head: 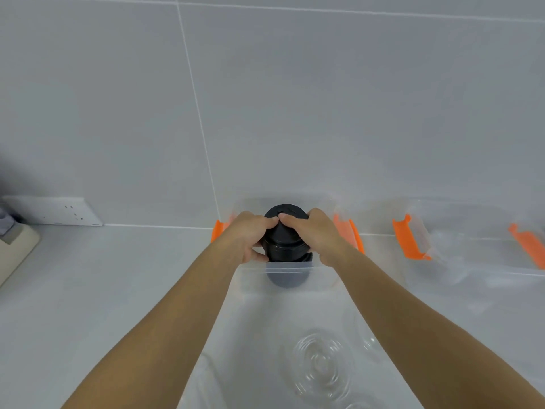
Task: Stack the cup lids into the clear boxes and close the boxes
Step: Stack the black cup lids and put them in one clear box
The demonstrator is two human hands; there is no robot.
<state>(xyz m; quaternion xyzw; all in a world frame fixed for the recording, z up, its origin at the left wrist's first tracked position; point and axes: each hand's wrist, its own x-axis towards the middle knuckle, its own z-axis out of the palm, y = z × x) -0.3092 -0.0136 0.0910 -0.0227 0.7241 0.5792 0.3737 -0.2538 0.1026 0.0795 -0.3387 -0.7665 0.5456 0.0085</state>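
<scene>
Loading step in hand: both hands clasp a stack of black cup lids [284, 240], the left hand [250, 236] wrapped round its 9 o'clock side, the right hand [317, 234] round its 3 o'clock side, thumbs meeting on top. The stack's foot sits inside the open clear box [287, 271] at centre frame, against the tiled wall; most of it stands above the near rim. Judged next: ease the stack down squarely, let go, then fit a cover. Orange latches [351, 234] flank the box. A second clear box [460, 255] lies at 3 o'clock, contents indistinct. Clear lids [321, 364] lie on the counter at 6 o'clock (count uncertain). A wall socket [70, 212] sits at 9 o'clock, well apart. Nothing obstructs the descent.
</scene>
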